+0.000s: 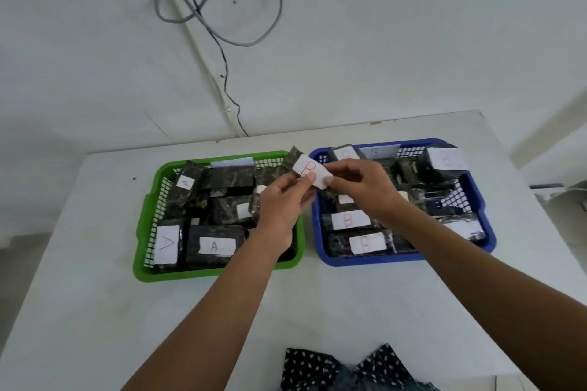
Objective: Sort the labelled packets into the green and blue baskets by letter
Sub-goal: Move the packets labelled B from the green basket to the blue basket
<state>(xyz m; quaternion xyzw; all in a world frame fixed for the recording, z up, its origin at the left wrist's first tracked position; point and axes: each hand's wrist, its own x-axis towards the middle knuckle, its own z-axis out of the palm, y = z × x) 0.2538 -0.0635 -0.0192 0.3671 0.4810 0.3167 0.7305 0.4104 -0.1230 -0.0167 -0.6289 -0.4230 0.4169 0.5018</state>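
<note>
Grey cables hang on the wall above a white table

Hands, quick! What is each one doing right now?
Left hand: fingers closed on the packet marked B, held above the gap between the baskets.
Right hand: fingers closed on the same packet, pinching its other end.

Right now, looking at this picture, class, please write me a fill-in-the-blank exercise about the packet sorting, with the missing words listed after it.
1. Both hands, the left hand and the right hand, hold one packet whose label shows the letter ____.
2. Packets labelled A lie in the ____ basket.
3. The blue basket stands to the ____ of the other basket.
4. Both baskets rest on a ____ table.

Missing words: B; green; right; white
</note>
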